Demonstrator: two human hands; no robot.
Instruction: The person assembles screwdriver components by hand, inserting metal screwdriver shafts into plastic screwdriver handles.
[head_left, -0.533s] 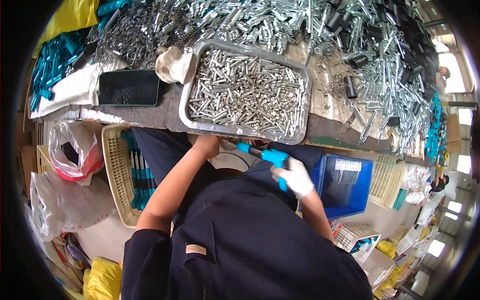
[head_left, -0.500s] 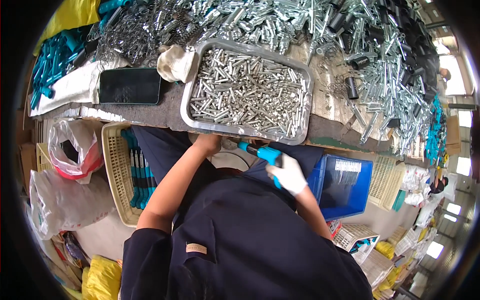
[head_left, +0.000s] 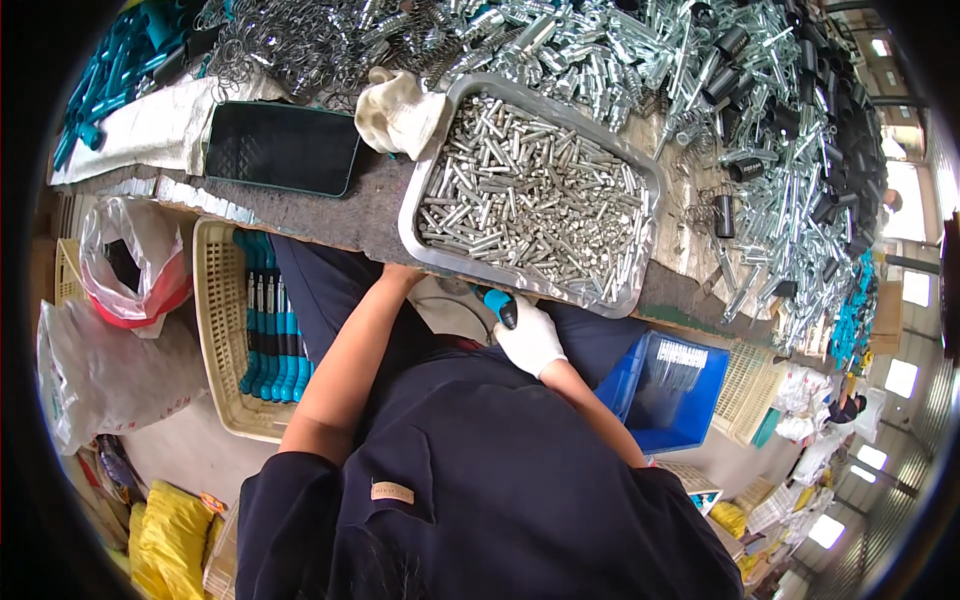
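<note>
My right hand (head_left: 530, 340), in a white glove, is closed round a teal-and-black hand tool (head_left: 500, 306) just below the table's front edge. Only one end of the tool shows past the glove, so its exact kind is unclear. My bare left hand (head_left: 402, 275) reaches under that edge, its fingers hidden by the table. Above both hands, on the table, a grey tray (head_left: 412, 222) holds a heap of small silver pins (head_left: 540, 200).
Springs (head_left: 290, 50), silver metal parts and black sleeves (head_left: 725, 215) pile up along the table's back and right. A dark phone (head_left: 280, 150) and a white glove (head_left: 400, 115) lie left of the tray. Below stand a cream crate (head_left: 215, 330) of teal tools and a blue bin (head_left: 670, 440).
My right hand has moved left toward my left hand, turning the tool so less of it shows. My left hand stays under the table edge. The whole view has shifted slightly.
</note>
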